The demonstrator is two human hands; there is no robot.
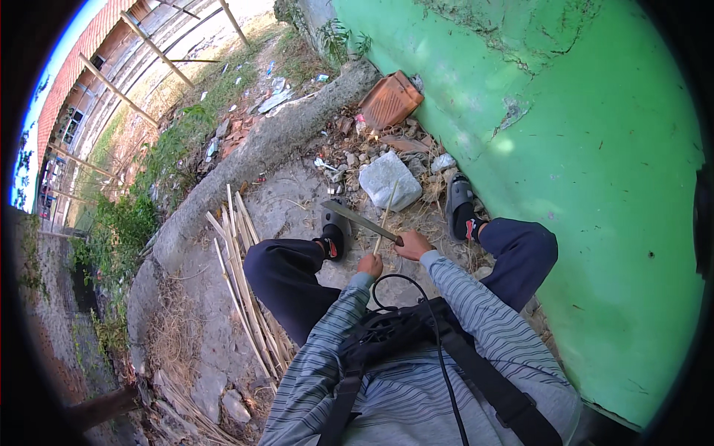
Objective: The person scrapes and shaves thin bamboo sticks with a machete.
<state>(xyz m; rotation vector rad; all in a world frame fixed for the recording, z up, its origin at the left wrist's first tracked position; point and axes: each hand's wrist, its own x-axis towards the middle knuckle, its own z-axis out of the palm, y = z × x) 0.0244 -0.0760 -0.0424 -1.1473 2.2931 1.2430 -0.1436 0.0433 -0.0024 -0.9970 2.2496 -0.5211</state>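
My right hand (414, 246) is closed round the dark handle of a machete (355, 217), whose long blade points away to the left. In my left hand (370, 264) is the lower end of a thin bamboo strip (386, 214), standing up and away from me. Blade and strip cross just beyond my hands; whether they touch I cannot tell. The strip's far end reaches a pale, roughly square stone block (390, 181) between my feet. To the left of my left leg lies a bundle of split bamboo strips (245, 275) on the ground.
A green wall (595, 186) with peeling patches rises close on my right. Beyond the block are rubble and a broken orange roof tile (390, 100). A low concrete kerb (253, 152) curves along the left, with weeds (123, 230) past it. A black cable (439, 327) hangs before my chest.
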